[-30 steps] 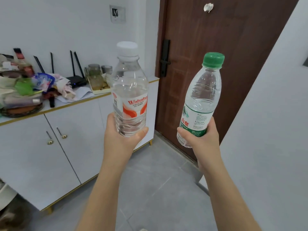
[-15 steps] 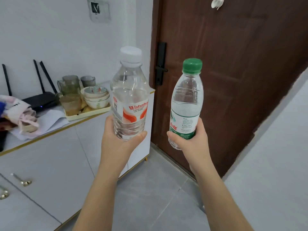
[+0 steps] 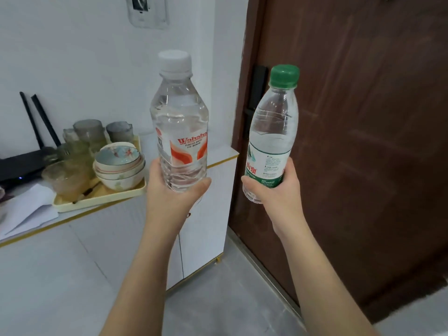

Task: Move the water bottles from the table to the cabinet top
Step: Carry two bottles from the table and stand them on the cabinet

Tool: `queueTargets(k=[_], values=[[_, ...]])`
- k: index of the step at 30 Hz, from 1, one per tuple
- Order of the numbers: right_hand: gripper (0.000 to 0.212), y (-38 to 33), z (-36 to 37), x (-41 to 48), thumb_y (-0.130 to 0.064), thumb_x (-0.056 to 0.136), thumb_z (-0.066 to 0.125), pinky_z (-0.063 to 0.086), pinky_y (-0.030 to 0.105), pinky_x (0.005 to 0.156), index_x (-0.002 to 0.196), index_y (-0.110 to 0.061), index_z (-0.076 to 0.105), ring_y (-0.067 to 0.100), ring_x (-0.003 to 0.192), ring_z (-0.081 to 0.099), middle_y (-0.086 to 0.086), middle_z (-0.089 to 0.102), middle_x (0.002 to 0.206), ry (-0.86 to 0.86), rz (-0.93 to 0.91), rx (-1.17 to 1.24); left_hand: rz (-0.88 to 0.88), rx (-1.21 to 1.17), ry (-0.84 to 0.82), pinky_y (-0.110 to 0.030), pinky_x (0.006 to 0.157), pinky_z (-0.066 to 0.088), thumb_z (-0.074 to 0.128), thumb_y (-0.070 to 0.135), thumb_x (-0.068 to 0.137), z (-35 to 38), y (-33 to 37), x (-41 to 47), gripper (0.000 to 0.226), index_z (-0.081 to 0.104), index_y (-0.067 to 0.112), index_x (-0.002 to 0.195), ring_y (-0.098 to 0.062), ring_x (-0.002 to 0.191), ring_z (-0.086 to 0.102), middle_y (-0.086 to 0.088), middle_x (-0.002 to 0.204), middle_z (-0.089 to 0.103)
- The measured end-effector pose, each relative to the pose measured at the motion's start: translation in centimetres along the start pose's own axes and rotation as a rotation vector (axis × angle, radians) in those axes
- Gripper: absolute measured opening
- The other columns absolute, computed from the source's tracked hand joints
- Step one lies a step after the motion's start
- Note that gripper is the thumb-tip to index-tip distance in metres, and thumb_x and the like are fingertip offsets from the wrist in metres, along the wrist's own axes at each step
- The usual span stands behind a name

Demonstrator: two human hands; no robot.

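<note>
The white-capped clear plastic bottle (image 3: 179,122) is gripped low by the left hand (image 3: 173,202), the green-capped clear plastic bottle (image 3: 274,132) by the right hand (image 3: 277,198). Squashy walls are expected.

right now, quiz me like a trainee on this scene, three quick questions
1. True or false: the left hand grips the white-capped bottle.
2. What sits on the cream tray? A) stacked bowls and glasses B) books C) fruit
3. Fill in: the right hand grips the second bottle, whose cap is ____.

Key: 1 true; 2 A; 3 green.
</note>
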State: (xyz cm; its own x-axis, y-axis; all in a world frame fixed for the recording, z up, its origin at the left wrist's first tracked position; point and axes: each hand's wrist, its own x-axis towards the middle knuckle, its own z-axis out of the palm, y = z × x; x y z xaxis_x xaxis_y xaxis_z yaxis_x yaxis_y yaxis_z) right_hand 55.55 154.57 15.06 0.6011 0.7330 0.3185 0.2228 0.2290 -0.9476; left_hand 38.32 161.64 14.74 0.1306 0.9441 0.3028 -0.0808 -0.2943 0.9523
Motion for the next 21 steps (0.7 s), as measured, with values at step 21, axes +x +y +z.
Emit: queueTargets(k=[21], values=[[0.071, 17.2, 8.2, 28.6, 0.009, 0.069, 0.081, 0.054, 0.014, 0.074, 0.122, -0.027, 0.049, -0.005, 0.099, 0.065, -0.01, 0.065, 0.113, -0.211, 0.105, -0.014, -0.225, 0.093, 0.151, -0.023, 0.073, 0.05, 0.081, 0.004, 0.07, 10.7, -15.4, 24.4, 0.055, 0.048, 0.022, 0.111, -0.011, 0.091, 0.066, 0.003, 0.103, 0.065]])
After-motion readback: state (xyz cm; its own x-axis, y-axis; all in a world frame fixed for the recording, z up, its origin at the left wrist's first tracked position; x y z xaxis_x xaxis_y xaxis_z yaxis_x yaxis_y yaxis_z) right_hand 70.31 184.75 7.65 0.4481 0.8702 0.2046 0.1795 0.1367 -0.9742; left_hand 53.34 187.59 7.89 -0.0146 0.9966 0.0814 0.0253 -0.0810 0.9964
